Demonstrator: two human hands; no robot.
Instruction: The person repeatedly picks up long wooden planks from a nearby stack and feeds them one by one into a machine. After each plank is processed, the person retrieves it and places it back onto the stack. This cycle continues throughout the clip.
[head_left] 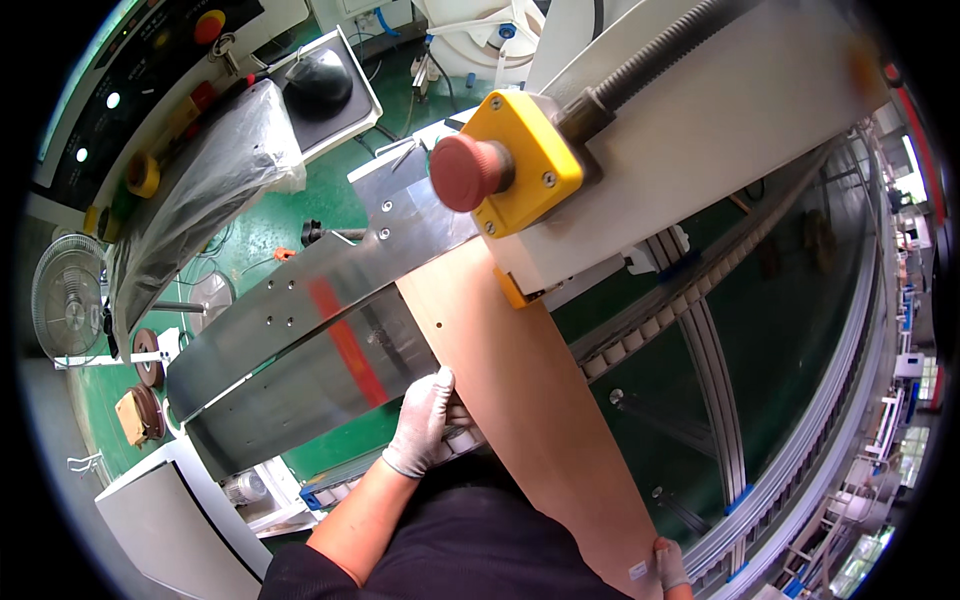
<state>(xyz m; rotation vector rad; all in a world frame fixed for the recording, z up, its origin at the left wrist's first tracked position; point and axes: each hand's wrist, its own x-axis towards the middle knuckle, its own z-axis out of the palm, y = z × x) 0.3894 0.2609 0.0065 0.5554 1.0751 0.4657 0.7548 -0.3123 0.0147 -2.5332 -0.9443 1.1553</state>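
A long tan wooden board runs from the shiny metal machine bed down toward my body. My left hand, in a white glove, presses on the board's left edge beside the metal bed. My right hand, also gloved, grips the board's near end at the lower right. A yellow box with a red mushroom button sits just above the board's far end.
A roller conveyor track curves along the right. A plastic-covered machine part and a black control panel stand at upper left. A fan sits at the far left on the green floor. A white cabinet is at lower left.
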